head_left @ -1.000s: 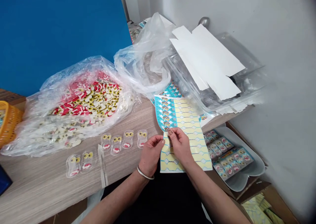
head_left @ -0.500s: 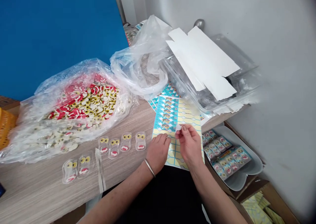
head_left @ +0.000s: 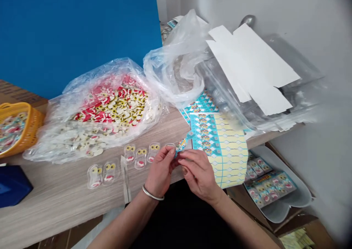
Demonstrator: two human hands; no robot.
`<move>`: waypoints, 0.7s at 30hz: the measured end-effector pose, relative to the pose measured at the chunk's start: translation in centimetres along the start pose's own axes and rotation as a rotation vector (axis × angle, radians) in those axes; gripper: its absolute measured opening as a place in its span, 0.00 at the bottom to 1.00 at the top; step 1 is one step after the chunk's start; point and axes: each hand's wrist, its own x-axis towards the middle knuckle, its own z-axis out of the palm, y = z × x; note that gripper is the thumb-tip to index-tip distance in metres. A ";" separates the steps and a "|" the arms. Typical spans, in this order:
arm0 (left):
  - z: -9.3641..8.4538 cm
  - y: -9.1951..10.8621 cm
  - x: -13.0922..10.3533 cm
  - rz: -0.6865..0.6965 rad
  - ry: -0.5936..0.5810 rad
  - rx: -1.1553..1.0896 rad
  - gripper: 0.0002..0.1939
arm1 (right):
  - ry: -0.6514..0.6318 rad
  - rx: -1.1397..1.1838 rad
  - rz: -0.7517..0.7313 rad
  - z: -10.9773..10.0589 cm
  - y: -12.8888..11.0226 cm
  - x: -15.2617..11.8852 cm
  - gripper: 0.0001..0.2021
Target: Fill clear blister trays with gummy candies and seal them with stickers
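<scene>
My left hand (head_left: 161, 172), with a bangle at its wrist, is closed in a pinch on a small blue printed sticker (head_left: 182, 143) that sticks up past the fingertips. My right hand (head_left: 201, 174) meets it, its bent fingers closed at the sticker's lower end, which they partly hide. Just behind the left fingers shows the top edge of a clear plastic pouch (head_left: 170, 145); whether it is held or lies on the table, I cannot tell. Under and beyond my right hand lies the sticker sheet (head_left: 232, 152), part blue with labels, part bare yellow backing.
Clear pouches (head_left: 141, 158) with yellow eyes and red mouths lie in a row. A plastic bag (head_left: 110, 113) of loose pieces sits behind them. An orange basket (head_left: 34, 126) and a blue object (head_left: 15, 186) are left. White card (head_left: 253, 66) rests on clear trays, right.
The view has swung left. My right hand has left the sheet carrying the peeled sticker. My left hand has also come off the sheet, and the two hands now meet at the sticker.
</scene>
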 end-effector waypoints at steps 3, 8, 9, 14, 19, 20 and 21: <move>-3.2 1.8 0.9 0.053 -0.039 0.366 0.12 | 0.037 0.019 0.173 -0.3 0.4 2.1 0.17; -6.2 3.7 1.7 0.098 -0.128 0.792 0.13 | -0.227 0.131 0.336 1.9 2.5 4.5 0.18; -6.4 3.7 1.8 0.097 -0.127 0.808 0.13 | -0.266 0.174 0.399 2.5 2.8 4.5 0.14; -6.3 3.1 2.2 0.078 -0.046 0.868 0.11 | -0.283 0.237 0.552 3.8 3.4 3.7 0.06; -6.4 3.4 2.2 0.058 -0.175 0.822 0.10 | -0.241 0.218 0.512 2.8 3.2 3.9 0.15; -6.4 3.5 2.1 0.058 -0.198 0.816 0.10 | -0.278 0.247 0.524 2.6 3.0 4.0 0.16; -6.5 3.6 2.1 0.057 -0.214 0.811 0.10 | -0.320 0.286 0.546 2.6 2.9 4.0 0.15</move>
